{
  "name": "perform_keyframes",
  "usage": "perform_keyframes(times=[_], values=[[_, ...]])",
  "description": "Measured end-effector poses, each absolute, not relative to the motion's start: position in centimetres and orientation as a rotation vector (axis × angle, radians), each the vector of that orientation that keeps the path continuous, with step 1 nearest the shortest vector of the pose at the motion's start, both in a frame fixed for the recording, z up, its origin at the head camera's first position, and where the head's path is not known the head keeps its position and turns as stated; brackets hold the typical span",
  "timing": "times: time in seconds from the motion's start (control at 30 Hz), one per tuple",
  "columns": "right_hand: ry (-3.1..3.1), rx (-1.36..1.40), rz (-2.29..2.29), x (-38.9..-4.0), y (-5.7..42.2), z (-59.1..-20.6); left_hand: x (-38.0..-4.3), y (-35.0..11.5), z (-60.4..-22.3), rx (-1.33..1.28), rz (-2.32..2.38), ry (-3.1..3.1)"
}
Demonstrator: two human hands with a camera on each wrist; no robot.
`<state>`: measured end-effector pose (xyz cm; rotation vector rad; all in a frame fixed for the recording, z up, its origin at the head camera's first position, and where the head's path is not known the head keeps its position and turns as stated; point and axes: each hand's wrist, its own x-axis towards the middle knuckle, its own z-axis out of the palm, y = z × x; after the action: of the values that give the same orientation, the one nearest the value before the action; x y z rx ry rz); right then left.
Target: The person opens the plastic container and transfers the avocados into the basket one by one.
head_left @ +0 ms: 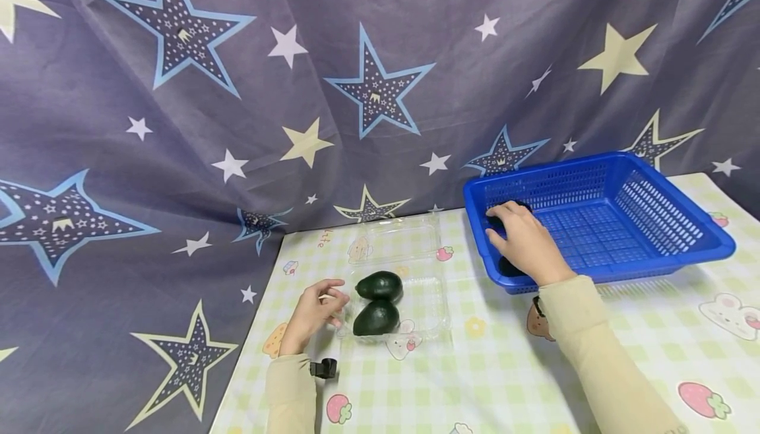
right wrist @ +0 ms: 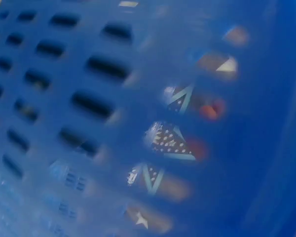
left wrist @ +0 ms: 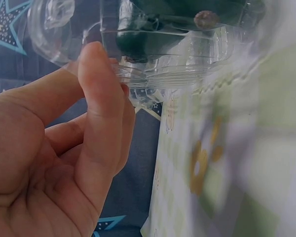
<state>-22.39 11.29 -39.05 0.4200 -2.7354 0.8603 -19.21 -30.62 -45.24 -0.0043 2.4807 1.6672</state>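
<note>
Two dark green avocados [head_left: 377, 302] lie one behind the other in the left part of a clear plastic clamshell container [head_left: 424, 289], its lid folded open toward the curtain. At the container's left edge is my left hand [head_left: 315, 309]; in the left wrist view its bent fingers [left wrist: 101, 98] pinch the clear rim. My right hand [head_left: 525, 236] reaches into the left end of a blue plastic basket [head_left: 600, 223]. Its thumb and fingers curl around a dark avocado [head_left: 496, 221], mostly covered by the hand. Another dark avocado [head_left: 509, 267] shows below the palm. Only blurred basket wall fills the right wrist view.
A checked cloth with printed strawberries and animals covers the table [head_left: 487, 381]. Behind it hangs a dark star-patterned curtain [head_left: 392, 157]. The basket's raised rim stands near the table's back right side.
</note>
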Motion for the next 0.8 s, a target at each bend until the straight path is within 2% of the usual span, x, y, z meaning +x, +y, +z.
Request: perform_keyframes(times=[0.8], values=[[-2.48,0.721,0.861,-20.7,2.6,-39.3,-19.4,-30.7,-45.4,0.011,1.646,2.501]])
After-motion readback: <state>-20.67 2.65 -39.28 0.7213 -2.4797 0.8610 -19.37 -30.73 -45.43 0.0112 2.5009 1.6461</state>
